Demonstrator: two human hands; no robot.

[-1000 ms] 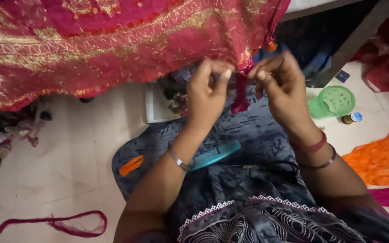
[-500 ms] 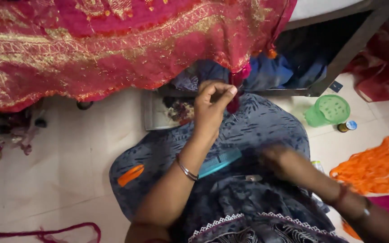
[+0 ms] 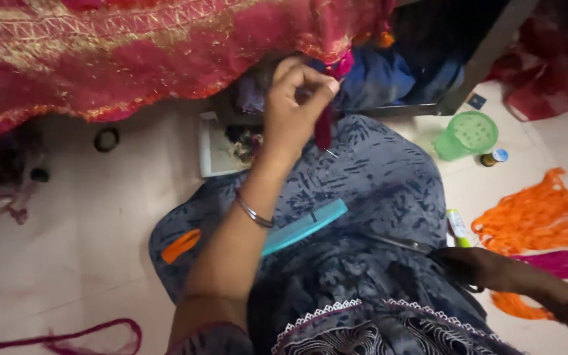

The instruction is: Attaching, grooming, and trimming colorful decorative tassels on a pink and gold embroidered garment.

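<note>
Pale floor tiles (image 3: 87, 263) spread under a seated person whose lap is covered by dark blue printed cloth (image 3: 389, 177); a red sari (image 3: 133, 52) with gold borders hangs across the top from ten to one o'clock.

At twelve o'clock the left hand (image 3: 294, 105) is raised to the sari's lower edge, fingers pinched tight on a dark red tassel (image 3: 323, 128) that hangs from the hem; a thin needle (image 3: 331, 152) shows just below the tassel, though whether the hand holds it I cannot tell; a metal bangle (image 3: 252, 213) circles the wrist.

At four o'clock the right hand (image 3: 471, 266) lies low on the lap, fingers closed around the dark handles of scissors (image 3: 402, 244), whose blades point toward nine o'clock.

A teal comb (image 3: 307, 225) rests on the lap at the centre, just beside the left forearm; an orange scrap (image 3: 180, 245) lies on the cloth at eight o'clock.

At two o'clock a green cup (image 3: 467, 135) stands on the floor, a small bottle (image 3: 494, 158) just beside it; orange threads (image 3: 537, 213) are heaped at three o'clock, with pink threads (image 3: 563, 260) below them and a small tube (image 3: 458, 227) near their left edge; a maroon cord (image 3: 67, 338) loops on the floor at seven o'clock; a black ring (image 3: 106, 139) lies at ten o'clock.
</note>
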